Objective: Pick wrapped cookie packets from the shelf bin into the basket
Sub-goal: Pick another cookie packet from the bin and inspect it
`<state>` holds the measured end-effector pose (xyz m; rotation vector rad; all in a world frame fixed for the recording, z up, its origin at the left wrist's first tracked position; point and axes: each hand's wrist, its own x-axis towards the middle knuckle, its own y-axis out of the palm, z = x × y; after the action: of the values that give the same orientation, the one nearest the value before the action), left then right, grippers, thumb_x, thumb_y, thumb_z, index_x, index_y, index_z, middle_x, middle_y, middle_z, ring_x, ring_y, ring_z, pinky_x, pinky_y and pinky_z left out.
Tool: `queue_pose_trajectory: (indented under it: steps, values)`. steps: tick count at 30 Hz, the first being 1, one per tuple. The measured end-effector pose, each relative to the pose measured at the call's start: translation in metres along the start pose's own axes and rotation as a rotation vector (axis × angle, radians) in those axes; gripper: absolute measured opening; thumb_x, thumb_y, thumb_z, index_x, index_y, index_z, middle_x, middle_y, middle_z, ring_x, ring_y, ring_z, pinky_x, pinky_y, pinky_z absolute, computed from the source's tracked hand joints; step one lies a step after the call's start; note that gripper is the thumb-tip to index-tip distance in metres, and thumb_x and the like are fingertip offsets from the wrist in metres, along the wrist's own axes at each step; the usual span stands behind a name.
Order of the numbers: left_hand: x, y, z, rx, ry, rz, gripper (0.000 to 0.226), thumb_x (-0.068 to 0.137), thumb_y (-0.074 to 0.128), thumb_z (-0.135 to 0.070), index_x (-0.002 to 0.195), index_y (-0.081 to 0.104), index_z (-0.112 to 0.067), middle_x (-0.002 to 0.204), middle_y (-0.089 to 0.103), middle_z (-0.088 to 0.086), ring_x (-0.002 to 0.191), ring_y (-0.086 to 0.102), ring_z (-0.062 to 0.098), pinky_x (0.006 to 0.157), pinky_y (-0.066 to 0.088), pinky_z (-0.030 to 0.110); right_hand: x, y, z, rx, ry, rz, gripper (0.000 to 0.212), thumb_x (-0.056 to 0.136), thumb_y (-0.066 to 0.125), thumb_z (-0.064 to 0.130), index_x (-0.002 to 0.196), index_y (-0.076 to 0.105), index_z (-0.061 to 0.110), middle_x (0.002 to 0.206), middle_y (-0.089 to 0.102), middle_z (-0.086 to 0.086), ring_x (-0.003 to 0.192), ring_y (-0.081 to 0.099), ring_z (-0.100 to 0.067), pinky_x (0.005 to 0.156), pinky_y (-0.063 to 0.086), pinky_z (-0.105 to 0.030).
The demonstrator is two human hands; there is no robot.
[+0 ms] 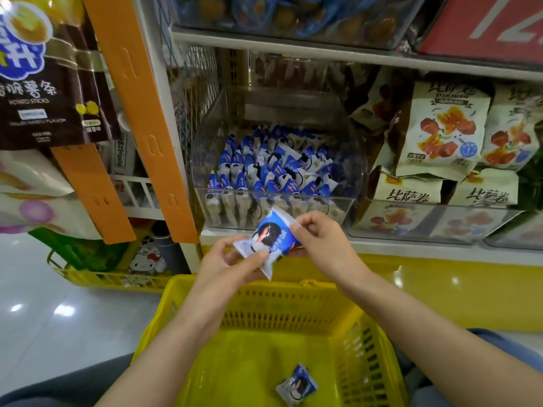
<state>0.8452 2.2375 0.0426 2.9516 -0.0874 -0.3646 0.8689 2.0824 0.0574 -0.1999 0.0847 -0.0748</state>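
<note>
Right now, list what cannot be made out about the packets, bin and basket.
Head view:
1. Print on the held packet: blurred; left hand and right hand cover its ends.
2. Lower packets in the bin: buried under the top layer.
3. Near end of the basket: cut by the bottom edge; forearms cover some floor.

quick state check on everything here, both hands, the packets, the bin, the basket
left hand, pinches the lower end of the held packet
right hand, pinches its upper end
held packet, wrapped, tilted, out of the bin, above the basket
shelf bin, clear, open-topped, stocked with packets
basket, below the hands, one packet inside
packet in basket, wrapped, lying on the basket floor
</note>
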Motion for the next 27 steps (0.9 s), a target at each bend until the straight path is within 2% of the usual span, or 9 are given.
queue_pose_trajectory:
  steps: [3, 8, 10, 12, 14, 17, 20, 22, 27]
  values:
    - [0.002, -0.009, -0.005, 0.021, 0.072, -0.114, 0.025, 0.082, 0.064, -0.017, 0.107, 0.06, -0.012, 0.095, 0.073, 0.007, 0.091, 0.068, 0.023, 0.085, 0.053, 0.038, -0.003, 0.0, 0.001, 0.21, 0.152, 0.125, 0.013, 0.092, 0.051, 0.002, 0.084, 0.047, 0.012, 0.085, 0.063, -0.011, 0.069, 0.065, -0.011, 0.058, 0.056, -0.019]
    - [0.005, -0.014, -0.002, 0.143, 0.218, -0.238, 0.01, 0.089, 0.057, -0.016, 0.086, 0.067, -0.015, 0.075, 0.073, 0.0, 0.071, 0.069, 0.008, 0.058, 0.053, 0.016, -0.009, 0.002, -0.005, -0.267, 0.121, 0.349, 0.022, 0.084, 0.063, 0.004, 0.102, 0.054, 0.013, 0.099, 0.065, -0.004, 0.082, 0.064, -0.013, 0.072, 0.055, -0.026]
    - [0.004, -0.014, -0.002, 0.235, 0.289, -0.225, 0.009, 0.088, 0.058, -0.013, 0.084, 0.066, -0.013, 0.072, 0.072, 0.001, 0.067, 0.068, 0.008, 0.055, 0.051, 0.014, -0.012, 0.003, -0.008, -0.468, 0.01, 0.341, 0.041, 0.08, 0.07, 0.014, 0.115, 0.05, 0.018, 0.11, 0.056, 0.008, 0.1, 0.057, -0.01, 0.084, 0.049, -0.024]
    - [0.002, -0.014, -0.002, 0.368, 0.371, -0.195, 0.01, 0.087, 0.061, -0.012, 0.08, 0.066, -0.015, 0.069, 0.07, -0.002, 0.065, 0.065, 0.003, 0.056, 0.049, 0.013, -0.015, 0.006, -0.008, -0.494, -0.112, 0.323, 0.052, 0.078, 0.073, 0.026, 0.121, 0.044, 0.026, 0.112, 0.049, 0.017, 0.106, 0.05, -0.002, 0.088, 0.042, -0.018]
    - [0.0, -0.012, -0.001, 0.44, 0.406, -0.14, 0.013, 0.085, 0.062, -0.009, 0.075, 0.064, -0.017, 0.064, 0.067, -0.004, 0.06, 0.06, -0.002, 0.055, 0.046, 0.011, -0.018, 0.01, -0.005, -0.428, -0.194, 0.318, 0.036, 0.08, 0.069, 0.034, 0.111, 0.051, 0.029, 0.102, 0.056, 0.019, 0.095, 0.054, 0.003, 0.082, 0.046, -0.014]
    - [-0.001, -0.007, 0.002, 0.424, 0.37, -0.104, 0.01, 0.087, 0.06, -0.012, 0.079, 0.064, -0.017, 0.068, 0.068, -0.003, 0.062, 0.06, -0.001, 0.057, 0.045, 0.011, -0.019, 0.01, -0.004, -0.4, -0.233, 0.253, 0.019, 0.081, 0.067, 0.036, 0.092, 0.061, 0.021, 0.089, 0.066, 0.005, 0.076, 0.061, -0.002, 0.07, 0.051, -0.019]
    - [0.0, -0.004, 0.006, 0.315, 0.297, -0.088, 0.01, 0.089, 0.055, -0.017, 0.085, 0.064, -0.013, 0.075, 0.068, 0.001, 0.071, 0.063, 0.009, 0.066, 0.051, 0.023, -0.019, 0.01, -0.003, -0.28, -0.164, 0.215, 0.011, 0.082, 0.067, 0.029, 0.086, 0.062, 0.021, 0.091, 0.069, 0.0, 0.078, 0.067, -0.017, 0.075, 0.056, -0.036]
    - [0.0, -0.004, 0.007, 0.286, 0.281, -0.064, 0.015, 0.09, 0.053, -0.017, 0.084, 0.064, -0.009, 0.073, 0.067, 0.003, 0.07, 0.063, 0.012, 0.064, 0.051, 0.026, -0.018, 0.011, -0.002, -0.215, -0.14, 0.21, 0.008, 0.085, 0.065, 0.024, 0.086, 0.061, 0.019, 0.091, 0.069, -0.003, 0.078, 0.068, -0.022, 0.074, 0.056, -0.038]
    - [-0.001, -0.003, 0.006, 0.336, 0.294, -0.019, 0.021, 0.091, 0.053, -0.02, 0.075, 0.062, -0.01, 0.057, 0.06, -0.005, 0.056, 0.055, 0.002, 0.051, 0.044, 0.017, -0.019, 0.009, -0.002, -0.398, -0.296, 0.175, 0.009, 0.088, 0.06, 0.029, 0.081, 0.06, 0.022, 0.075, 0.061, 0.01, 0.073, 0.057, -0.004, 0.07, 0.051, -0.028]
